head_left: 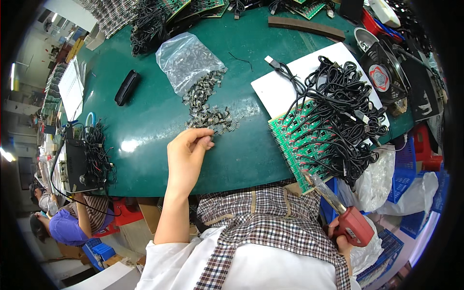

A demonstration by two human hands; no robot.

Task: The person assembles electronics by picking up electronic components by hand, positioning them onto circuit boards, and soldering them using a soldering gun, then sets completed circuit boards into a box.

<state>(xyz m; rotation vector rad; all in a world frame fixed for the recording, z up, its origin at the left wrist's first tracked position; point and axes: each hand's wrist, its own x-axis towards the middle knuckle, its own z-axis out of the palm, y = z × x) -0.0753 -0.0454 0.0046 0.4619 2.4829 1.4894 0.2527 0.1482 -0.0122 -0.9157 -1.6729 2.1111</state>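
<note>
My left hand (pixel 186 154) is at the near edge of a loose pile of small striped metal pieces (pixel 210 116). Its thumb and fingers are pinched together; what lies between the fingertips is too small to make out. The pile spills from a clear plastic bag (pixel 181 58). My right hand (pixel 340 237) grips the red handle of a soldering iron (pixel 355 226), low on the right. The iron's metal end points up and left, over the near edge of a green circuit board panel (pixel 290 137). Black USB cables (pixel 333 106) lie bundled across that panel.
Under the cables is a white board (pixel 266 89). A black case (pixel 127 87) lies left of the bag, and a black box with wires (pixel 77 164) stands at the left edge. A small fan (pixel 382 77) sits far right. Another person (pixel 72 224) sits at lower left.
</note>
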